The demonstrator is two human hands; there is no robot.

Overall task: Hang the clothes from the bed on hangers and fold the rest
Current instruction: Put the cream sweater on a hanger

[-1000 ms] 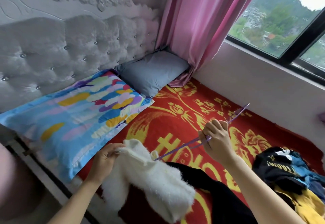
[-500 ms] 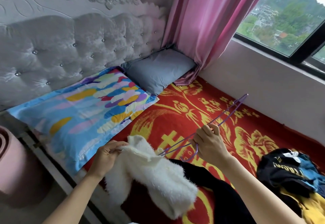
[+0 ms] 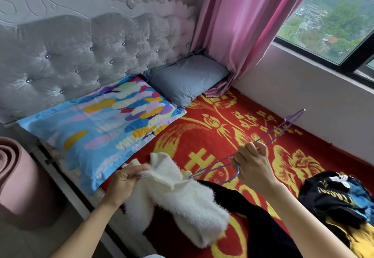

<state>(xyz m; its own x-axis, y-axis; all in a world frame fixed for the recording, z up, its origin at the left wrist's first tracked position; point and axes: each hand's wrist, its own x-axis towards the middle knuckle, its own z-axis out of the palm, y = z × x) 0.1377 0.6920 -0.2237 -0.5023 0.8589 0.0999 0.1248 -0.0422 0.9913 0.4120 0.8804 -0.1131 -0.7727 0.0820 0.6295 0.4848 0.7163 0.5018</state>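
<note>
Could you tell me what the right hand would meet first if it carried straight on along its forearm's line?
The right hand would probably meet the red blanket first, with the grey pillow beyond; depth is unclear.

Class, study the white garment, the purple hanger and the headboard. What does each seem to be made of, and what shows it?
White garment: a fluffy, matt knit, probably; fine hairs stand off its edges.
Purple hanger: thin wire, perhaps plastic-coated; slender, smooth rods.
Headboard: looks like grey velvet, tufted with shiny studs; its sheen shifts across the folds.
</note>
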